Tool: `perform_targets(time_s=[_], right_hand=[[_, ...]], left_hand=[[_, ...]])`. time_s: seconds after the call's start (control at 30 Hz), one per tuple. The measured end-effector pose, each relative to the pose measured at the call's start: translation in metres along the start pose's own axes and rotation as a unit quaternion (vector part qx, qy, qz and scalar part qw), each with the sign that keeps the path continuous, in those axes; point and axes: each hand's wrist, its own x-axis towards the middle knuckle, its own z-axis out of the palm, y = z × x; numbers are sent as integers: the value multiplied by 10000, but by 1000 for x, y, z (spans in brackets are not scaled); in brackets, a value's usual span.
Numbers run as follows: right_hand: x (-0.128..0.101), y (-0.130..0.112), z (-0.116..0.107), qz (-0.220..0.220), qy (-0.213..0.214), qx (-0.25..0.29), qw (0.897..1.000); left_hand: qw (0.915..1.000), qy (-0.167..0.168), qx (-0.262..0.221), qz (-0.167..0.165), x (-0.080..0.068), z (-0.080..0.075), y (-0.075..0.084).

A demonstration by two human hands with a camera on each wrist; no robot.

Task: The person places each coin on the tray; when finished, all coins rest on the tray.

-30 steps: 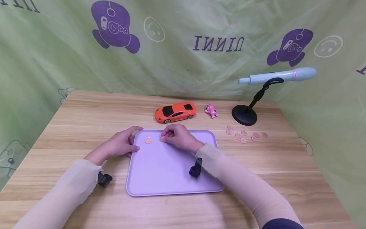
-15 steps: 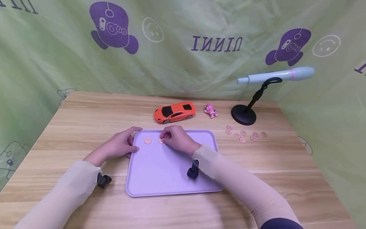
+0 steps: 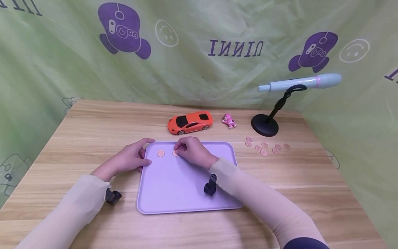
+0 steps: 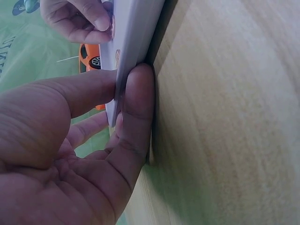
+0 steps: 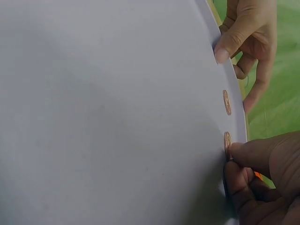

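A pale purple tray (image 3: 186, 186) lies on the wooden table. My left hand (image 3: 132, 157) grips its left edge; in the left wrist view the thumb is on the rim and a finger curls underneath. Near the tray's far left corner lies a copper-coloured coin (image 3: 160, 153). To its right, my right hand (image 3: 193, 151) pinches a second copper-coloured coin (image 5: 228, 143) close to the far rim. That coin is flat against the tray, its near part covered by the thumb tip in the right wrist view. The right hand's other fingers are curled in.
Several more copper-coloured coins (image 3: 263, 153) are scattered on the table right of the tray. Behind the tray stand an orange toy car (image 3: 190, 122) and a small pink figurine (image 3: 229, 121). A light blue microphone (image 3: 304, 83) rests on a black stand (image 3: 265, 125) at the back right.
My right hand has shifted very slightly left with its coin, which now lies flatter on the tray. The left hand keeps its grip on the tray edge.
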Motion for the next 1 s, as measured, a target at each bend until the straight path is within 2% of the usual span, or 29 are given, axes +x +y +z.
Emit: perform_targets(time_s=[0.17,0.33,0.63,0.8,1.0], right_hand=[[-5,5,-7,-29,5,142,9999],[-16,15,-25,-39,156,181,9997],[-52,53,-72,209,923,-60,9955],[-73,81,-96,242,1256,-799,9886],[-92,108,-124,695,1173,-1828,9736]], left_hand=[[10000,8,-1,-4,-1,0,-2],[10000,6,-7,15,-1,0,-2],[10000,2,-42,27,2,0,0],[10000,-1,1,38,3,0,0],[10000,-5,57,12,1,0,-2]])
